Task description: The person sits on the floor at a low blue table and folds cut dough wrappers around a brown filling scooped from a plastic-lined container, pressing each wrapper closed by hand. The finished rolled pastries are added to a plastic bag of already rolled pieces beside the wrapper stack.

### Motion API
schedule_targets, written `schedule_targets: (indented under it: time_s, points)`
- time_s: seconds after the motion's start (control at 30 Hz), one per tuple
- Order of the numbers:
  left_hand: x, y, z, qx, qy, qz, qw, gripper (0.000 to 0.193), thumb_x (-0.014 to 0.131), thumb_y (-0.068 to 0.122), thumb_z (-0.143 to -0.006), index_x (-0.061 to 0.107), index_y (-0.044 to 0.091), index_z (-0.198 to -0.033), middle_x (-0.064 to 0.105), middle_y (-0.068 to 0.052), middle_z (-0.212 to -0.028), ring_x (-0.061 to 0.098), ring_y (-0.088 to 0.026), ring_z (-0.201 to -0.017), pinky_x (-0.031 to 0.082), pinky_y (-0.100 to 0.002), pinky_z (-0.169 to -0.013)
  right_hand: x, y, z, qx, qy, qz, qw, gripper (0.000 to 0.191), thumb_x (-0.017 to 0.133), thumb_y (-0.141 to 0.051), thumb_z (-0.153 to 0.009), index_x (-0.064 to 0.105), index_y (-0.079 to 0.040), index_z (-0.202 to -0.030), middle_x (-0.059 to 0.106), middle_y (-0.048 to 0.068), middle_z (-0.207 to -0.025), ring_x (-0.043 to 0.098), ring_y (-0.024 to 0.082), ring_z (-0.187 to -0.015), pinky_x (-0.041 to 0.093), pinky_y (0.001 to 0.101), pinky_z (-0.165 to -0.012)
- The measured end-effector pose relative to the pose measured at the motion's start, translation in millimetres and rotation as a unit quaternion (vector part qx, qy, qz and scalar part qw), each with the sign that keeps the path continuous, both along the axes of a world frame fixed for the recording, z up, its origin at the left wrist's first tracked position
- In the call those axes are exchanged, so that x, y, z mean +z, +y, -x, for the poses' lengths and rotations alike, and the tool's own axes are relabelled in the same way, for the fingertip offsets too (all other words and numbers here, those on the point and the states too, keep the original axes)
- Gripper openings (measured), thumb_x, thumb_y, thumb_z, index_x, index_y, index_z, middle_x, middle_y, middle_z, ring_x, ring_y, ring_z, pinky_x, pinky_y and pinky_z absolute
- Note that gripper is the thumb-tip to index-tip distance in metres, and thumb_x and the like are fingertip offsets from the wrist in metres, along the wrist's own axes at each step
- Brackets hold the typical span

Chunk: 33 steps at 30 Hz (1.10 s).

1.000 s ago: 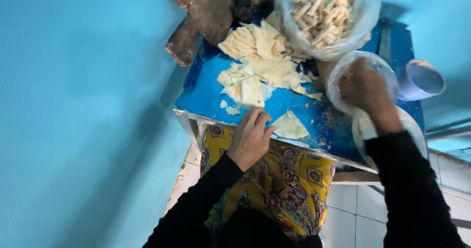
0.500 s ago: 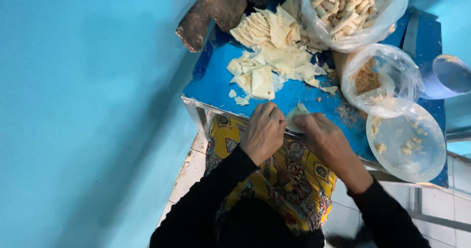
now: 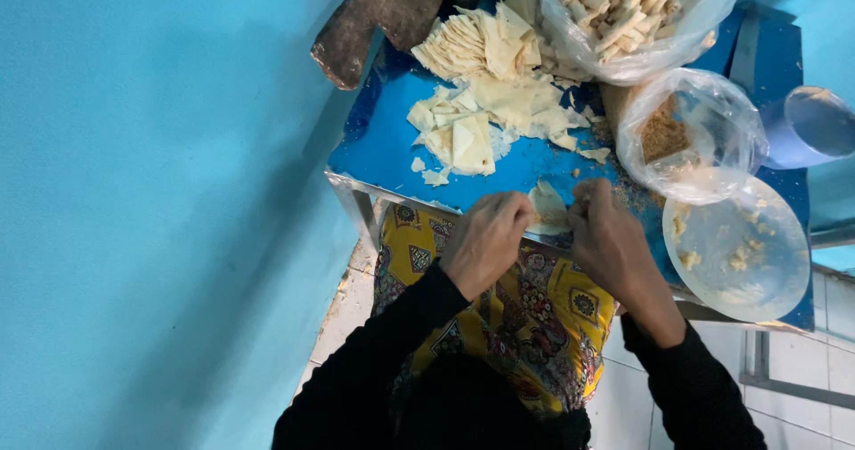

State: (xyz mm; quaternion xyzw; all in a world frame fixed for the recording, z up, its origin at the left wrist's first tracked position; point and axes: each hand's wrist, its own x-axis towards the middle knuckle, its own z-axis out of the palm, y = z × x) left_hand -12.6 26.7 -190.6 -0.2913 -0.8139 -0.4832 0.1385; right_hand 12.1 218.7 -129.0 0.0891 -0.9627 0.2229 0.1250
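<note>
Both hands closed on one pastry sheet at the near edge of the blue table.

The left hand and right hand each pinched a side of the pale pastry sheet, fingers curled; it lay on the table between them, with what looked like a dab of filling; the step judged in hand was folding or rolling; the next move would call for an even tuck without tearing; a loose heap of sheets, a bag of finished rolls, a bag of crumbs and a round plate stood beyond.
</note>
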Motion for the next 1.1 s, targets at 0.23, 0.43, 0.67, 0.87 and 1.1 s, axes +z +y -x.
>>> schedule_targets:
  time_s: [0.23, 0.43, 0.67, 0.87, 1.1]
  points:
    - [-12.8, 6.2, -6.2, -0.036, 0.036, 0.022, 0.998, 0.026, 0.068, 0.008, -0.095, 0.063, 0.002, -0.12, 0.071, -0.011, -0.109, 0.065, -0.027, -0.099, 0.055, -0.038, -0.086, 12.1, -3.0, -1.4, -0.003, -0.053, 0.032, 0.998, 0.029, 0.058, 0.0, -0.096, 0.046, 0.0, -0.123, 0.063, 0.022, -0.09, 0.066, 0.043, -0.083, 0.052, 0.0508, -0.071]
    - [-21.4, 6.9, 2.1, -0.04, 0.087, 0.089, 0.991, 0.023, 0.07, 0.009, -0.094, 0.066, -0.001, -0.114, 0.068, -0.012, -0.115, 0.06, -0.026, -0.105, 0.052, -0.038, -0.093, 18.5, -4.1, -2.7, 0.024, -0.04, 0.082, 0.996, 0.038, 0.059, 0.003, -0.093, 0.044, 0.002, -0.128, 0.065, 0.021, -0.105, 0.072, 0.036, -0.094, 0.056, 0.0456, -0.076]
    - [-12.6, -3.2, 8.1, -0.067, 0.085, 0.12, 0.987, 0.018, 0.068, 0.002, -0.092, 0.067, 0.001, -0.11, 0.066, -0.009, -0.109, 0.06, -0.026, -0.101, 0.054, -0.037, -0.088, 12.6, -4.5, -0.9, -0.015, -0.083, 0.056, 0.995, 0.044, 0.063, 0.001, -0.09, 0.045, -0.002, -0.131, 0.071, 0.019, -0.095, 0.073, 0.038, -0.089, 0.056, 0.0472, -0.075]
    - [-12.8, -6.4, 15.6, -0.074, 0.163, 0.152, 0.972, 0.022, 0.07, 0.002, -0.087, 0.063, 0.003, -0.108, 0.062, -0.008, -0.106, 0.06, -0.026, -0.103, 0.056, -0.035, -0.086, 16.7, -6.3, 1.9, -0.018, -0.047, 0.023, 0.998, 0.041, 0.062, 0.0, -0.092, 0.047, -0.003, -0.13, 0.071, 0.02, -0.095, 0.072, 0.041, -0.089, 0.056, 0.0486, -0.075]
    - [-24.6, -7.4, 20.8, -0.064, 0.261, 0.173, 0.948, 0.022, 0.071, 0.005, -0.089, 0.061, 0.003, -0.108, 0.062, -0.008, -0.103, 0.06, -0.022, -0.1, 0.057, -0.033, -0.086, 22.7, -17.2, -1.0, 0.028, -0.045, 0.088, 0.995, 0.037, 0.06, -0.002, -0.096, 0.044, 0.001, -0.129, 0.075, 0.021, -0.1, 0.077, 0.035, -0.094, 0.06, 0.0427, -0.077]
